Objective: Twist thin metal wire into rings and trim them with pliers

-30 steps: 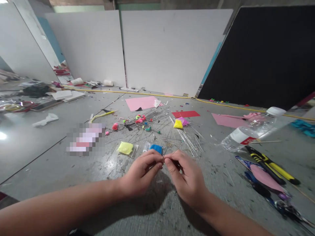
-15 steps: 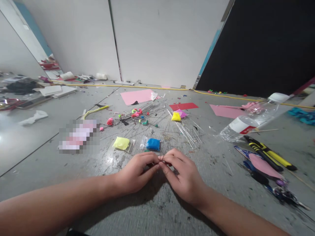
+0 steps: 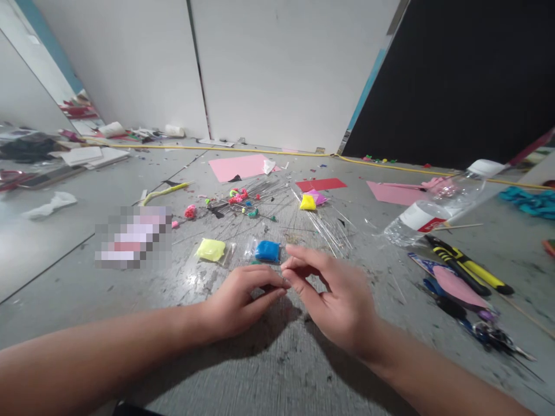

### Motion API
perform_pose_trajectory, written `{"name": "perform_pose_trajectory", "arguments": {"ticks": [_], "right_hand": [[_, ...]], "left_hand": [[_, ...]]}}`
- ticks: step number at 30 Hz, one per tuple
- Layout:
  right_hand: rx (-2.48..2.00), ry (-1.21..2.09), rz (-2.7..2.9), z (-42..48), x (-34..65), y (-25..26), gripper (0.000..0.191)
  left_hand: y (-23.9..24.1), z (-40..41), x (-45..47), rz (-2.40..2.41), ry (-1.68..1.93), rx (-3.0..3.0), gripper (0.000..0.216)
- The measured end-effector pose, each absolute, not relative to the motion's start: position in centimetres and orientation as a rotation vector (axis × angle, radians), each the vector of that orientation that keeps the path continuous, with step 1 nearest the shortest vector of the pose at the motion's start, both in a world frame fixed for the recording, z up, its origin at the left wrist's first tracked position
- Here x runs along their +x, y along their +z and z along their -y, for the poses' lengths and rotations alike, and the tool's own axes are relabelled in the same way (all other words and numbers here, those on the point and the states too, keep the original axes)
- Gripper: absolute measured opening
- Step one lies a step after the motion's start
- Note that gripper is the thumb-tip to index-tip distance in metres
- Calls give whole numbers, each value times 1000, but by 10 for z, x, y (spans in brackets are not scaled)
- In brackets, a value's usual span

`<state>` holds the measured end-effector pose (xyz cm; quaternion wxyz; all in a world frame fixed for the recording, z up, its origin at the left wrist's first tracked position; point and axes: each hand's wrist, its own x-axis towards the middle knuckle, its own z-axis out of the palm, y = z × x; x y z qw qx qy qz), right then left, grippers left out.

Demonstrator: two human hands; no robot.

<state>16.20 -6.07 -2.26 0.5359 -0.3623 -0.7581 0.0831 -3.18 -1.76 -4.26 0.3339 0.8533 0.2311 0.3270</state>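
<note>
My left hand (image 3: 240, 300) and my right hand (image 3: 336, 297) meet fingertip to fingertip low over the grey table (image 3: 277, 358). Both are pinched closed on something tiny that I cannot make out. Just beyond the fingertips lie a blue clay packet (image 3: 266, 251) and a pale yellow clay packet (image 3: 211, 249), both in clear wrap. Farther back, a spread of thin metal pins (image 3: 323, 226) with small coloured clay beads (image 3: 240, 199) covers the table.
A clear plastic bottle (image 3: 433, 208) lies on its side at the right, with yellow-and-black cutters (image 3: 466, 271) and scissors (image 3: 489, 335) in front of it. Pink paper (image 3: 240, 167) and red paper (image 3: 321, 185) lie farther back. White and black boards lean behind.
The view has dipped and shifted a little. My right hand's outer fingers have spread and lifted slightly, while both pinches stay together at the same spot.
</note>
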Motion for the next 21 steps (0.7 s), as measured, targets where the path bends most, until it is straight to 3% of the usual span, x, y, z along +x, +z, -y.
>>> {"name": "perform_pose_trajectory", "arguments": {"ticks": [7,13,18,21], "right_hand": [[-880,186,1877,61,162,-34,28],[-897,263,1792,63,162,-49,38],[-951,306,1827,66,164,-53,8],[-974,319,1814,67,165,-57,5]], "left_hand": [[-40,17,-32,-587,773,2331,19],[-41,18,-32,-566,696,2440,21],[-37,13,-35,-568,600,2516,21],[-14,-6,-52,-681,525,2652,24]]}}
